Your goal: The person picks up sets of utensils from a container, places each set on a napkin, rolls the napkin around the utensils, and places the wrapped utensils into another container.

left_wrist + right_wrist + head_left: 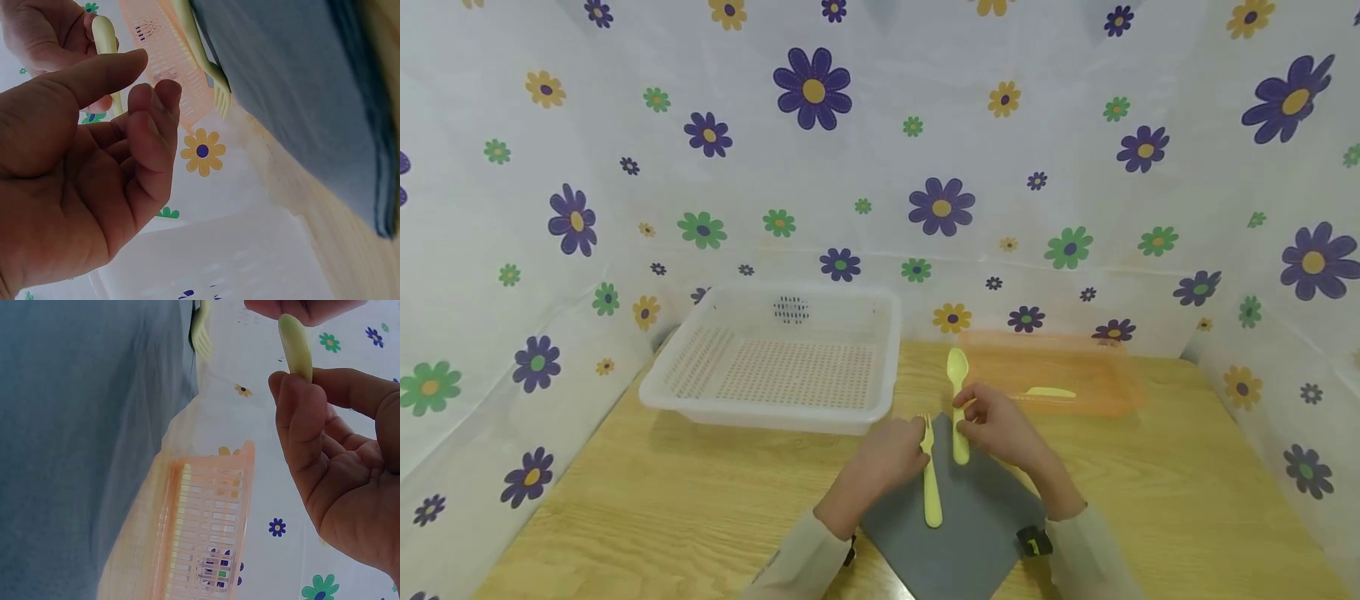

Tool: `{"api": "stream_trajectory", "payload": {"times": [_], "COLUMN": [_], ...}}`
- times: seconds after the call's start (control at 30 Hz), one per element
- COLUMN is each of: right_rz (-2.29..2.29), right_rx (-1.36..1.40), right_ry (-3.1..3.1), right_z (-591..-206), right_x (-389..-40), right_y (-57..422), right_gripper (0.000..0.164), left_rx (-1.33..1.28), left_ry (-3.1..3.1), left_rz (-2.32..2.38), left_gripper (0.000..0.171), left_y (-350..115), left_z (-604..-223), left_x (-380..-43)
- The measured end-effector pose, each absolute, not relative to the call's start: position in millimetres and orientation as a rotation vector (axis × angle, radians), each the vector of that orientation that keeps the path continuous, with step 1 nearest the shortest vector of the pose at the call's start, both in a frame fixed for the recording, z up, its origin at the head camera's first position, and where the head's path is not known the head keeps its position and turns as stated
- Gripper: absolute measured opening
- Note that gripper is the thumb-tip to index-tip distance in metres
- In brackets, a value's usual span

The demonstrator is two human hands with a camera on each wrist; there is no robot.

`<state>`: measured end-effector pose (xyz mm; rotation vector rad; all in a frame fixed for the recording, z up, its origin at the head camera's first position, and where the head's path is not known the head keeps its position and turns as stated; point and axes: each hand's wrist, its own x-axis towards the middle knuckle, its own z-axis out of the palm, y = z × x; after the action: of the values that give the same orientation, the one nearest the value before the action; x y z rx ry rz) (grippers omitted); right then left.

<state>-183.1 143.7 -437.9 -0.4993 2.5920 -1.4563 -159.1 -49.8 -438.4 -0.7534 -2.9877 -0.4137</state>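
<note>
Spoon point(958, 415) is pinched by right fingers point(305, 422); bowl point(957, 364), toward table point(1195, 467) back edge, shown only by head view. Left fingers point(149, 137) loosely curled, empty.

Soft, even light washes the flowered sheet point(865, 150) and desk point(662, 500); in the dimmer wrist views, both hands point(81, 187) point(359, 494) show shadowed palms, and the close cloth point(69, 450) blurs.

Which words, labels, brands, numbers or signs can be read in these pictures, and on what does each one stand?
Readable text: none.
Black band by the right sleeve: a yellow mark, too small to read.
Spoon, fork, white basket, orange basket: no lettering that I can see.
</note>
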Motion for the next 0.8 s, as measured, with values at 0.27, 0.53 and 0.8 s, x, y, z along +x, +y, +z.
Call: {"api": "stream_trajectory", "payload": {"times": [0.27, 0.53, 0.8], "right_rz": [-1.381, -1.276, -1.183], "right_rx": [-0.556, -0.582, -0.675], "right_ry": [2.612, 2.572, 2.568], "right_z": [-440.2, -446.4, -446.9], "right_x": [-171.3, -168.3, -164.4], "right_y": [139.1, 135.1, 131.6], "right_gripper": [0.024, 0.02, 0.018], "left_rx": [-0.786, -0.744, -0.732], "left_ry": [-2.98, -3.051, -3.074], "left_rz": [-0.367, -0.433, -0.488], "left_gripper": [0.017, 0.013, 0.01], "left_y": [-51.0, -51.6, -52.0], "left_z": [-442.7, -443.3, -442.3], "left_x": [-155.1, -156.1, -156.1]}}
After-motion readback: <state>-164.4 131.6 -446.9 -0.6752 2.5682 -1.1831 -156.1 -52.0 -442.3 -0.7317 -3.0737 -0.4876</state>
